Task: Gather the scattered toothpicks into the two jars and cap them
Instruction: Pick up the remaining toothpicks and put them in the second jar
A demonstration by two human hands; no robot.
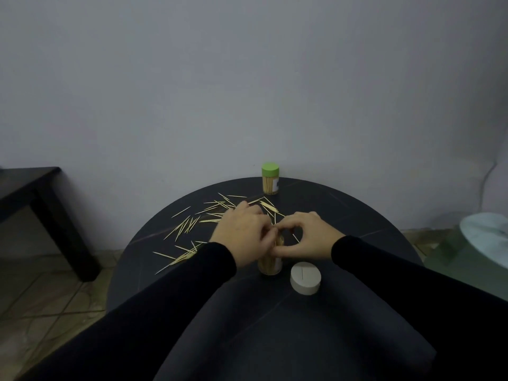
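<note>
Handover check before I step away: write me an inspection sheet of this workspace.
Surface: round dark table, toothpicks lying on it.
Job's things: green-capped jar at far edge, full; open jar between the hands, partly filled; white cap off, right of it; loose toothpicks scattered left and behind.
Clutter: nothing seen.
Hands: left hand and right hand both at the open jar's mouth, fingers curled on toothpicks.
Cables: nothing seen.
Surroundings: grey wall, black side table left, tiled floor.

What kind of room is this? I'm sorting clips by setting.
Probably a living room at home: a round dark side table against a plain wall, a tiled floor, and a second low dark table to the left.
</note>
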